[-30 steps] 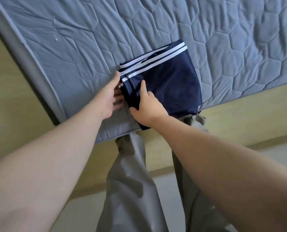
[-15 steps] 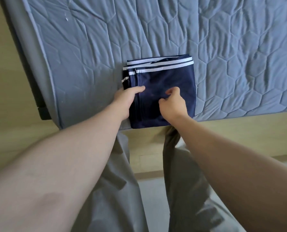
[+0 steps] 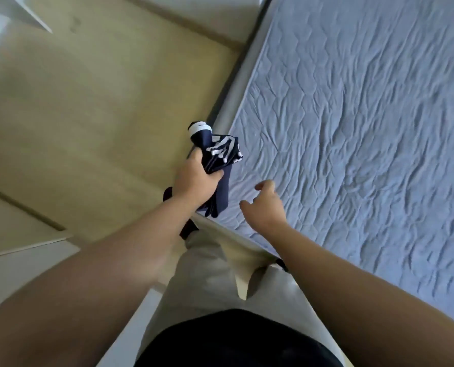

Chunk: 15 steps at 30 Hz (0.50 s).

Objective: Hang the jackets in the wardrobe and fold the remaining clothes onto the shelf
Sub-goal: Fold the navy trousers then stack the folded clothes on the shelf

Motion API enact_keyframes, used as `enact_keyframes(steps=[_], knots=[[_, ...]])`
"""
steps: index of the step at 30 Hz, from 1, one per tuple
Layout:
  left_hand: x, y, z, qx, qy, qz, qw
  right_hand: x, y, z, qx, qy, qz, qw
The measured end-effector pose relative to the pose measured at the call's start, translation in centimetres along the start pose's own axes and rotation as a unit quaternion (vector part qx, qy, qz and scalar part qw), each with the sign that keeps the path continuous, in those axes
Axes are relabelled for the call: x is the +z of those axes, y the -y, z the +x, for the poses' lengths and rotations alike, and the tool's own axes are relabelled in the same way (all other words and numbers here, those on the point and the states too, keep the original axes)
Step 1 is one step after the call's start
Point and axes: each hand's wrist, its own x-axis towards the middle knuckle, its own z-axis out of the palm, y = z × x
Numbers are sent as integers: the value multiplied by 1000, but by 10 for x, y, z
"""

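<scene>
My left hand (image 3: 196, 178) grips a folded navy garment with white stripes (image 3: 219, 152), held in the air over the bed's near-left corner. The bundle sticks out above and below my fist. To its right, my right hand (image 3: 265, 205) hovers over the mattress edge with its fingers loosely apart and nothing in it. No wardrobe, shelf or jacket is in view.
A grey quilted mattress (image 3: 366, 128) fills the right side, with its pale edge (image 3: 234, 83) running up the middle. Light wooden flooring (image 3: 88, 115) lies to the left. My beige trouser legs (image 3: 207, 274) stand against the bed corner.
The navy garment lay folded flat on the mattress under both hands. Now my left hand has lifted it off the bed, my right hand has let go, and the view has swung left.
</scene>
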Motion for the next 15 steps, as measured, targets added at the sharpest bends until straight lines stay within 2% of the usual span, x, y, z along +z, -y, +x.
enact_keyframes(steps=[3,6,8,11,13,15], knots=[[-106,5,-3,24,-52,6,998,-3,100,-29,-138,26,-93,986],[-203,16,7,1,-88,-29,996,19,195,-49,-200,89,-151,964],[-258,26,12,-16,-98,-46,994,42,243,-64,-166,169,-112,965],[-325,40,18,-56,-143,-109,982,77,300,-86,-53,283,-13,958],[-360,48,22,-100,-197,-194,956,101,332,-97,7,344,28,938],[-391,53,27,-149,-255,-308,904,124,362,-109,58,410,84,906]])
